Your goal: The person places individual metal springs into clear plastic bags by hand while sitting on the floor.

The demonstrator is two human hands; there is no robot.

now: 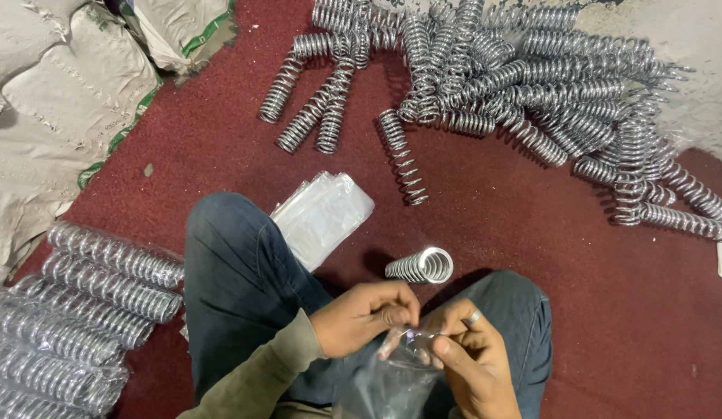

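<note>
I sit cross-legged on a dark red carpet. My left hand (366,314) and my right hand (469,353) pinch the mouth of a clear plastic bag (388,380) between thumbs and fingers, low in the view over my lap. A ring shows on my right hand. A shiny metal coil spring (421,266) rests upright against my right knee, just above my hands. A stack of flat clear bags (324,215) lies beside my left knee.
A big heap of bare metal springs (524,85) spreads across the top of the carpet. Bagged springs (74,310) lie stacked at the lower left. Grey-white sacks (58,101) fill the upper left corner.
</note>
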